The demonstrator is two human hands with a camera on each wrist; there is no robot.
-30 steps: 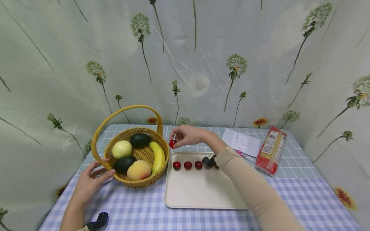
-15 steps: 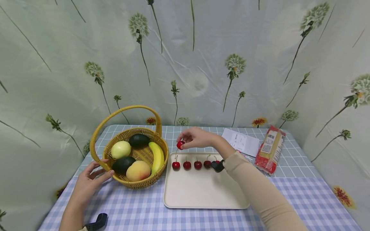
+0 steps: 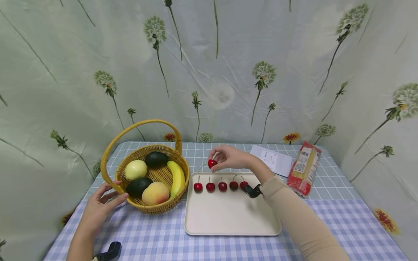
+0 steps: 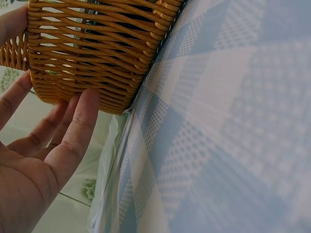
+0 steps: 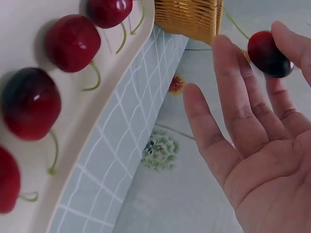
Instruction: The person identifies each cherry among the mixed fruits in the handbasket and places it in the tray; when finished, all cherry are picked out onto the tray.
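Note:
My right hand (image 3: 225,158) pinches a red cherry (image 3: 212,163) (image 5: 268,54) by its fingertips, just above the far edge of a cream tray (image 3: 228,217). Several cherries (image 3: 222,186) lie in a row along the tray's far side. A woven basket (image 3: 153,177) with a hoop handle stands to the tray's left, holding a banana (image 3: 177,174), two avocados, a peach and a pale apple. My left hand (image 3: 101,208) rests with straight fingers against the basket's near left wall (image 4: 92,63).
A packet of noodles (image 3: 304,168) and a white paper slip (image 3: 272,159) lie at the table's far right. The blue checked tablecloth (image 3: 156,239) covers the table. A floral curtain hangs close behind and on both sides.
My right hand has carried the cherry rightwards from beside the basket to above the tray's far edge. The left hand has stayed at the basket.

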